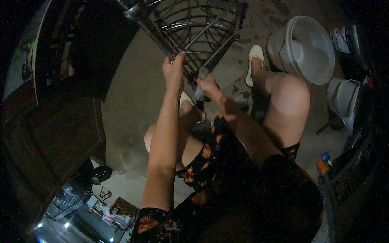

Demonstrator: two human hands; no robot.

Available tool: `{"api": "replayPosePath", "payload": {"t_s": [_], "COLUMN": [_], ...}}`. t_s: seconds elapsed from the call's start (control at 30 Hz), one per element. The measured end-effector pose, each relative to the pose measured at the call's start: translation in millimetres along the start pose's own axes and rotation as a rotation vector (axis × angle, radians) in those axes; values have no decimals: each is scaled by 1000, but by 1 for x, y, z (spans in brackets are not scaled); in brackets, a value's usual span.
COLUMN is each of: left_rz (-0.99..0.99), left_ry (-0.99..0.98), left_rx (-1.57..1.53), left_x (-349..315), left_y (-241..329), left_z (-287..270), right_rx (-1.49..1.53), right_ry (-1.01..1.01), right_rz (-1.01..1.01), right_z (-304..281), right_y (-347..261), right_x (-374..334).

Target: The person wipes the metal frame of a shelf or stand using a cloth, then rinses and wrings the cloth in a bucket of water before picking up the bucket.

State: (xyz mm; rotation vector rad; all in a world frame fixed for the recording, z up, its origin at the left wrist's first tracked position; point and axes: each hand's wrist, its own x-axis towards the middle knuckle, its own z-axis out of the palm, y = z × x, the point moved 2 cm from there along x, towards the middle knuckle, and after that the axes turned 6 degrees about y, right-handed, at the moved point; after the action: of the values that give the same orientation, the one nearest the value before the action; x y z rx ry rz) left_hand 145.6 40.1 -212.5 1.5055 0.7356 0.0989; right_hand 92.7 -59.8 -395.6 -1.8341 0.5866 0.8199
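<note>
Grips metal frame [204,31], likely stiff, best held by tube [153,35], in curled left hand [174,73]; clasps grey wad [203,72] alongside in right hand [210,84].

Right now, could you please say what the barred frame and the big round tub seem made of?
Barred frame: probably dark, glossy metal, from the glints along its rods. Big round tub: likely smooth plastic, given its pale, semi-clear wall.

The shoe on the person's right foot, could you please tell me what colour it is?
The shoe is cream or off-white, best seen in the head view.
</note>
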Motion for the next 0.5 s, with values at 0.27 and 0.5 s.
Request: {"api": "replayPosePath", "payload": {"t_s": [0.27, 0.5], "left_rz": [-91, -129], "left_ry": [34, 116], "left_rx": [159, 88], "left_x": [-3, -8], "left_y": [1, 4], "left_z": [-2, 7], "right_rx": [652, 561], "right_ry": [-244, -306], "right_rz": [102, 564], "right_z": [8, -21], "right_y": [17, 1], "right_x": [7, 96]}}
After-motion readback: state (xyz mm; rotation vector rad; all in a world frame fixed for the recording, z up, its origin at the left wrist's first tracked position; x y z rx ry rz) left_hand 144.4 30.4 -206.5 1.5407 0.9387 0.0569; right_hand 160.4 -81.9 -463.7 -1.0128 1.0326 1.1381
